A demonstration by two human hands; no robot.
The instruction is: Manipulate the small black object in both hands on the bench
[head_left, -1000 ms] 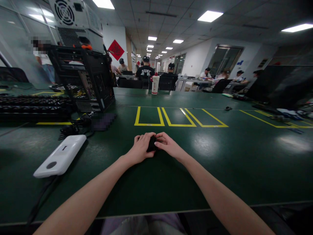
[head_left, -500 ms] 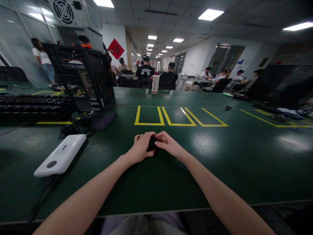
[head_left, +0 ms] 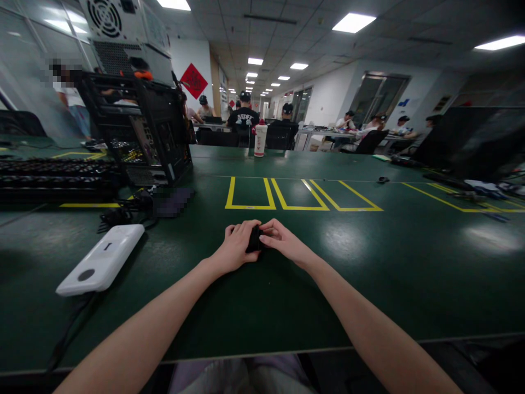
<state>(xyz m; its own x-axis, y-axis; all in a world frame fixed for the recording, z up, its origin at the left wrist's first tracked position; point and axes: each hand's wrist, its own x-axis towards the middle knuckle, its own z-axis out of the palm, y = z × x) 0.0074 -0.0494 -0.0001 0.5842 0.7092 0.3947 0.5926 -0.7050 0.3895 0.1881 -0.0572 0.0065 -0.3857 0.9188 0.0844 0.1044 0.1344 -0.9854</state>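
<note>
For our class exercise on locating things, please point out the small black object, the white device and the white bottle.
Small black object (head_left: 255, 239), head view: its visible dark side.
White device (head_left: 101, 259), head view: middle of its upper face.
White bottle (head_left: 260, 142), head view: middle of its body.

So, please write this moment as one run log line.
left hand: holds black object | right hand: touches its side | white device: on green table

I see a black object (head_left: 255, 239) in the left hand (head_left: 238, 245), dark green bench (head_left: 270, 312) beneath, yellow tape (head_left: 251, 207) beyond.
</note>
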